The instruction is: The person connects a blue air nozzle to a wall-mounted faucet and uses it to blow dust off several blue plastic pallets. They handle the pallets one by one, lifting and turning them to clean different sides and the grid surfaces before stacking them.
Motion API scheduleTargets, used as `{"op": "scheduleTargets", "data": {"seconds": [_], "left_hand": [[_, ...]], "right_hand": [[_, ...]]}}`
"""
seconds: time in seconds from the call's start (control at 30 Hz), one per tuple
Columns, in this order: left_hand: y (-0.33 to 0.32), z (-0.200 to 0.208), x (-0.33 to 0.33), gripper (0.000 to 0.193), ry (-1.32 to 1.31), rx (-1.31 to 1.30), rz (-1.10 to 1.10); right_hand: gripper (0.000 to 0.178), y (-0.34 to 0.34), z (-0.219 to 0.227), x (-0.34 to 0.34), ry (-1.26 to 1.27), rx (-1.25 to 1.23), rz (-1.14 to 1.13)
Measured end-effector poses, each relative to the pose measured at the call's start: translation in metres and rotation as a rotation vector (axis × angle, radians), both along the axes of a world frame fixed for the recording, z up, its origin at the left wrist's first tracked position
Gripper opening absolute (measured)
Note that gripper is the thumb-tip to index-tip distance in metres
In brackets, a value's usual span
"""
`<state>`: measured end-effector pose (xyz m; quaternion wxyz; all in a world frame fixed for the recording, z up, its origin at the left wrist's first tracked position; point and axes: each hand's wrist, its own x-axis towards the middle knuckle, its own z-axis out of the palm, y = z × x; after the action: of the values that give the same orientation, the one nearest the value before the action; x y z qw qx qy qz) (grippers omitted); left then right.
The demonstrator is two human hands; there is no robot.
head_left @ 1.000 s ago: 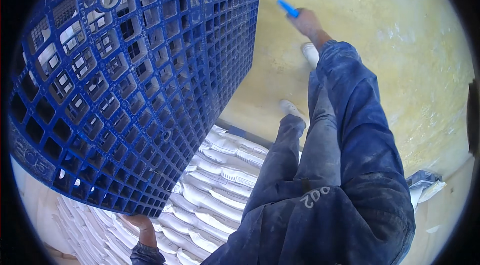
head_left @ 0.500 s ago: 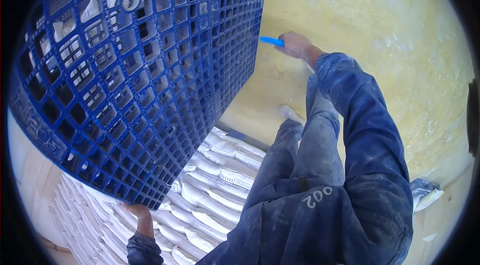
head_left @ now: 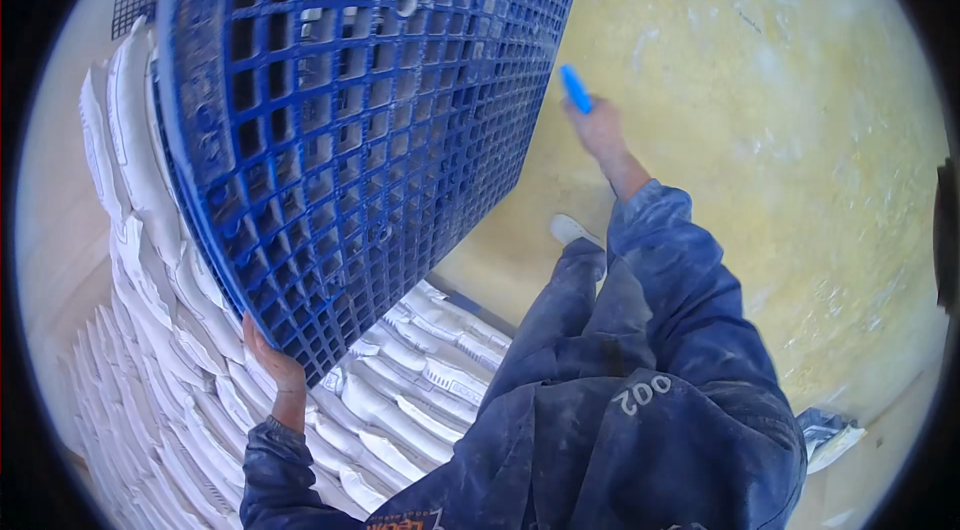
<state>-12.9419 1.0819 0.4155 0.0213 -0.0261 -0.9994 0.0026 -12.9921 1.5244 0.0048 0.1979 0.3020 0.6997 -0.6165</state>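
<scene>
A big blue plastic grid pallet (head_left: 350,110) stands tilted on edge and fills the upper left of the view. My left hand (head_left: 270,365) grips its lower edge from underneath. My right hand (head_left: 600,130) is stretched out over the yellow floor, shut on a small bright blue tool (head_left: 575,88) that points away from me. My dusty dark blue sleeves and trouser leg fill the lower right.
Stacked white sacks (head_left: 200,380) lie in rows below and left of the pallet, rising along the left side. The dusty yellow floor (head_left: 780,130) spreads to the right. My light shoe (head_left: 570,228) stands on it. A crumpled wrapper (head_left: 830,430) lies at lower right.
The pallet has swung up and leftward, more upright, uncovering more of the sacks. My left hand has shifted along its lower edge. My right hand with the blue tool has moved slightly.
</scene>
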Motion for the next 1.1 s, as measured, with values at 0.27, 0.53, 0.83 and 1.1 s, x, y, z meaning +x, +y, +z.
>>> {"op": "scheduleTargets", "data": {"seconds": [0.27,0.53,0.83,1.1], "left_hand": [[0.016,0.006,0.001,0.046,0.139,-0.096,-0.115],[0.012,0.022,0.0,0.018,0.304,0.248,-0.039],[-0.075,0.033,0.041,0.026,0.579,0.806,0.25],[-0.205,-0.06,0.1,0.027,0.461,1.331,0.588]], "right_hand": [[0.044,0.001,0.247,0.018,0.401,-0.12,0.5],[0.048,0.024,0.486,-0.056,0.219,0.354,0.57],[0.052,-0.114,0.559,-0.054,0.117,0.578,0.786],[0.049,-0.257,0.596,0.013,-0.069,0.469,1.161]]}}
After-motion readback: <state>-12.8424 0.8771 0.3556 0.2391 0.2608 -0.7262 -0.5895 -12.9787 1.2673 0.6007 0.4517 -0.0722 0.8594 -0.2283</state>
